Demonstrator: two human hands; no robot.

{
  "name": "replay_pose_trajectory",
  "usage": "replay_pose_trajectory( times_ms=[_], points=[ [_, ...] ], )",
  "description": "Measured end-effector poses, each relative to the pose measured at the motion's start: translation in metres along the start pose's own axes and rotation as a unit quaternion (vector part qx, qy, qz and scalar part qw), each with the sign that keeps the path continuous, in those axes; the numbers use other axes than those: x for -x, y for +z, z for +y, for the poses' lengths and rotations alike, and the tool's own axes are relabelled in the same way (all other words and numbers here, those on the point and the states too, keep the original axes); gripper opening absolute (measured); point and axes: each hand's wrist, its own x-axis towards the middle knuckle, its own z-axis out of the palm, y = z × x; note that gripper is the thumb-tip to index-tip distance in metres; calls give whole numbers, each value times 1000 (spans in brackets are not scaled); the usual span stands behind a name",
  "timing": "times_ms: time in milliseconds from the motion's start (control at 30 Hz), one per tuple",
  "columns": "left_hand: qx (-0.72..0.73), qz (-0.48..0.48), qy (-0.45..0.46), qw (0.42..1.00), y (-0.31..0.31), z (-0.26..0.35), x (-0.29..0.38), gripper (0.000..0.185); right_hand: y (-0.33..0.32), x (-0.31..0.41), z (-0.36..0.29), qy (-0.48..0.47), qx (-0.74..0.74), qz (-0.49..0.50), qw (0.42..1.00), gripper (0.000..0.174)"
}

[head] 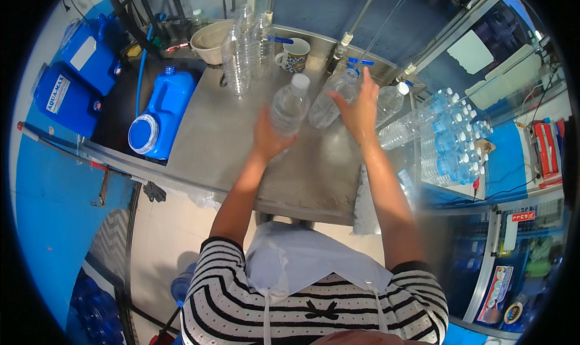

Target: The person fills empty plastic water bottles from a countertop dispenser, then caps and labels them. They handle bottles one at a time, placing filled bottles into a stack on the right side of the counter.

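My left hand (271, 136) is wrapped around the lower side of a clear plastic bottle (290, 105) with a white cap, above the steel counter (217, 150). My right hand (361, 105) is raised with thumb and fingers apart, beside another clear plastic bottle (333, 98). That bottle leans a little, its mouth close to a blue-handled valve (361, 61). Right of my right hand stands a white-capped clear bottle (390, 101), partly hidden by it. Several uncapped clear bottles (236, 64) stand at the back left, near a patterned mug (297, 55).
A beige bowl (209, 41) sits at the back. Blue water containers (170, 109) stand on the left. Many capped bottles (453, 141) are grouped beyond the glass panel on the right. A clear plastic bag (366, 209) hangs at the counter's front edge.
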Motion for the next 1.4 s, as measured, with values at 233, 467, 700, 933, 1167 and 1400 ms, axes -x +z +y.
replay_pose_trajectory(
  times_ms=[233,467,700,933,1167,1400],
  points=[
    [137,-288,-77,945,4,69,44,88,-47,26,2,143,-465,-256,835,40],
    [574,-434,-301,626,19,124,54,88,-77,37,28,259,-577,-225,742,41],
    [489,-529,-279,635,18,118,35,98,-148,14,36,-55,-245,-207,946,37],
    [68,-552,-97,825,42,134,24,99,-158,28,73,42,-122,-341,931,23],
    [-180,-422,-17,888,81,146,38,98,-140,53,109,246,-28,-371,895,26],
    [-25,-311,37,949,129,123,38,99,-163,35,105,131,65,-286,947,28]
  ],
)
